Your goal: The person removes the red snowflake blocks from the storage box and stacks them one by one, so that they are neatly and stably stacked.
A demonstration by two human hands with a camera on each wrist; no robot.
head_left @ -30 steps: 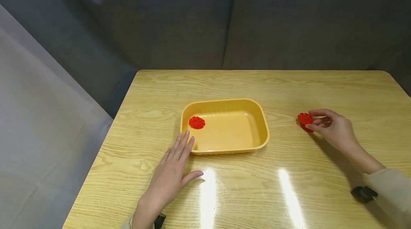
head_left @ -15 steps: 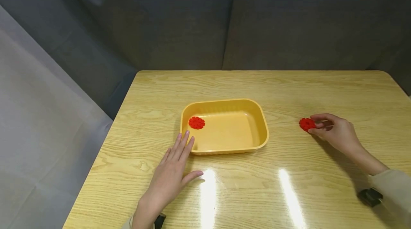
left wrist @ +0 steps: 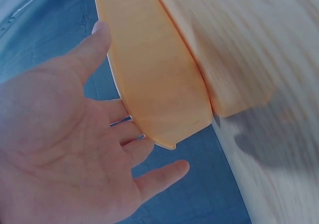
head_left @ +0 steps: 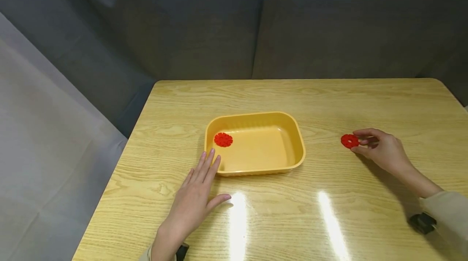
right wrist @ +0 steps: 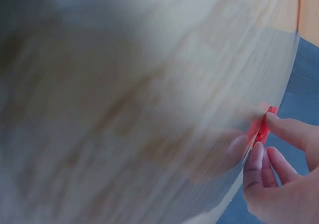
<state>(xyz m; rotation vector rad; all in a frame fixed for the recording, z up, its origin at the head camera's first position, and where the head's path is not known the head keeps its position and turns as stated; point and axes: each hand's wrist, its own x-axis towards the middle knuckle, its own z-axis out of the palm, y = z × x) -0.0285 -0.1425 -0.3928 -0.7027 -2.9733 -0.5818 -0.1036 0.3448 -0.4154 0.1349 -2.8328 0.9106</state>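
In the head view, a yellow plastic tray [head_left: 261,172] sits near the middle of the table. Red notched discs [head_left: 223,140], overlapping, lie flat inside it at the left end. My left hand [head_left: 193,199] has its fingers straight, with fingertips on the tray's near left corner; the left wrist view shows the fingers along the rim of the tray [left wrist: 154,59]. To the right of the tray, my right hand [head_left: 388,151] pinches a red notched disc [head_left: 345,142] by its edge, flat at the table surface. Seen edge-on in the right wrist view, the red disc [right wrist: 263,131] looks thick, possibly stacked.
The wooden table [head_left: 175,106] has a dark grey curtain [head_left: 204,25] behind it and a paler cloth [head_left: 44,139] at its left. Two bright light reflections cross the near part of the tabletop. Each wrist carries a black device [head_left: 422,223].
The red piece in my right hand has come down from a tilted pose, with two discs visible, to lying flat at the table. My left hand and the tray keep their places.
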